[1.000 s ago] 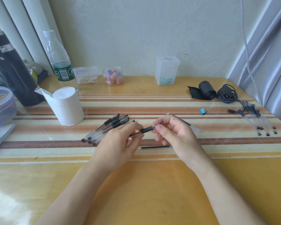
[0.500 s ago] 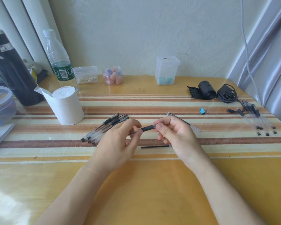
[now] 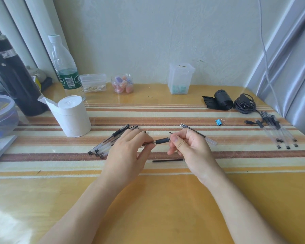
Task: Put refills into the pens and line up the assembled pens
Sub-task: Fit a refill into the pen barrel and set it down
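Note:
My left hand [image 3: 128,152] grips the clear barrel of a pen whose black grip [image 3: 162,141] points right. My right hand [image 3: 188,147] pinches the pen's tip end, with a thin dark point showing just above the thumb. Behind my left hand lies a bundle of several clear pens [image 3: 111,140] with black grips. A loose black refill [image 3: 167,160] lies on the table under my hands. A few refills [image 3: 192,129] lie behind my right hand. At the right edge several clear pens [image 3: 278,132] lie side by side.
A white tissue roll [image 3: 72,117] stands at the left, with a water bottle [image 3: 64,67] and a black flask [image 3: 12,76] behind it. Small plastic boxes [image 3: 180,78] line the wall. A black roll [image 3: 222,100], a cable [image 3: 245,106] and a blue clip [image 3: 218,122] lie at the right.
My right hand has shifted slightly along the pen's tip end, and a thin dark point now sticks out above its thumb. My left hand keeps its hold on the barrel.

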